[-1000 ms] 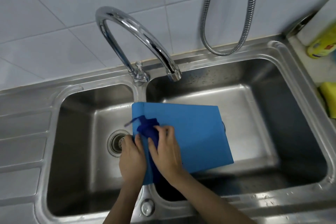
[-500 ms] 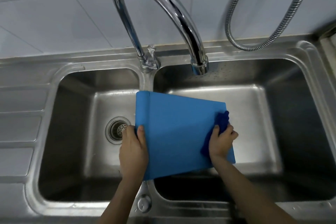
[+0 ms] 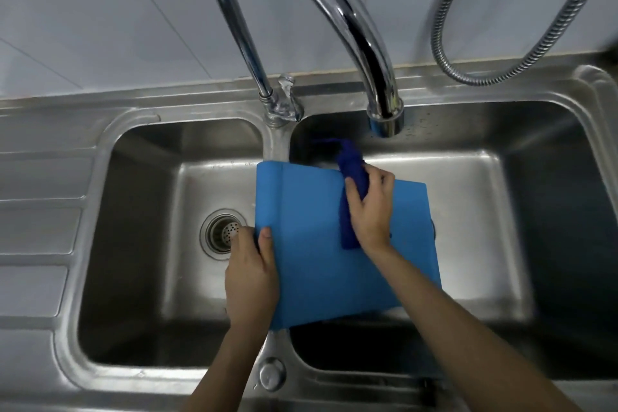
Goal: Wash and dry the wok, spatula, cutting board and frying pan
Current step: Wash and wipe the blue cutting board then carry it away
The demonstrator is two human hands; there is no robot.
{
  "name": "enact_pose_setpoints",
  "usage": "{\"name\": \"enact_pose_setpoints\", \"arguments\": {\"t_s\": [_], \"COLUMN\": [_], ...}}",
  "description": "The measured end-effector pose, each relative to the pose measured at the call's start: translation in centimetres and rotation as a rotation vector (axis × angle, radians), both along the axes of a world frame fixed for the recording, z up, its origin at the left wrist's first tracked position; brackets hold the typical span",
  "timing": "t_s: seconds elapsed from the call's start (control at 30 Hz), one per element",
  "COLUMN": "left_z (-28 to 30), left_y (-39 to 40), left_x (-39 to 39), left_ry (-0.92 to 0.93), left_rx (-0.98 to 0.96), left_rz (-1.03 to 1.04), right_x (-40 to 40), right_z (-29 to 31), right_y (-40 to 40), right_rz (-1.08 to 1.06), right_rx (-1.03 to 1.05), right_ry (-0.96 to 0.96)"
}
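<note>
A blue cutting board (image 3: 314, 244) is held over the divider of a double steel sink (image 3: 140, 361), tilted across both basins. My left hand (image 3: 250, 274) grips its left edge, thumb on the top face. My right hand (image 3: 369, 211) holds a dark blue cloth (image 3: 351, 174) and presses it on the board near its far edge; the cloth's upper end sticks out past the board. No wok, spatula or frying pan is in view.
A curved chrome tap (image 3: 334, 10) arches over the sink, its spout (image 3: 386, 120) above the right basin, with no water seen running. A metal hose (image 3: 535, 43) hangs at the right wall. The left basin's drain (image 3: 222, 232) lies beside my left hand. A ribbed draining surface (image 3: 36, 211) lies left.
My right hand has wiped the cloth from the board's left to its right edge, then up to the far edge near the middle. The left hand keeps its grip. The camera moved closer.
</note>
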State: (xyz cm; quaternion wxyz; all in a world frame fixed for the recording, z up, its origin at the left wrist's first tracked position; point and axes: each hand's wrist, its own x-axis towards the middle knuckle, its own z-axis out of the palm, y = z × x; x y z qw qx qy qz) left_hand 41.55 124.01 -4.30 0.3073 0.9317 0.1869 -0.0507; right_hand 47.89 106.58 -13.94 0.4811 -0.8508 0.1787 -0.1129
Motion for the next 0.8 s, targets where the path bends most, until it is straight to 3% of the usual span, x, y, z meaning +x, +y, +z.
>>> {"name": "enact_pose_setpoints", "arguments": {"t_s": [0.13, 0.23, 0.33, 0.43, 0.57, 0.7, 0.8], "left_z": [0.0, 0.3, 0.6, 0.5, 0.3, 0.1, -0.1], "left_y": [0.0, -0.1, -0.3, -0.3, -0.1, -0.1, 0.0], "left_x": [-0.1, -0.1, -0.1, -0.2, -0.3, -0.3, -0.3], "left_ry": [0.015, 0.015, 0.007, -0.014, -0.032, -0.031, -0.019], "left_rx": [0.003, 0.004, -0.008, -0.017, -0.047, -0.024, -0.028], "left_rz": [0.007, 0.011, 0.023, 0.015, 0.003, 0.015, 0.031], "right_x": [-1.8, -4.9, -7.6, -9.9, -10.8, -10.6, -9.8], "right_z": [-4.9, -4.8, -1.1, 4.0, 5.7, 2.3, -1.3], "right_y": [-8.1, -7.6, -1.6, 5.6, 8.0, 4.0, -0.4], "right_rz": [-0.183, -0.218, -0.142, 0.044, 0.309, 0.198, -0.097], "right_rx": [-0.188, -0.228, -0.149, -0.105, -0.12, -0.169, -0.115], "right_ry": [0.318, 0.436, 0.36, 0.153, -0.004, 0.002, 0.202]}}
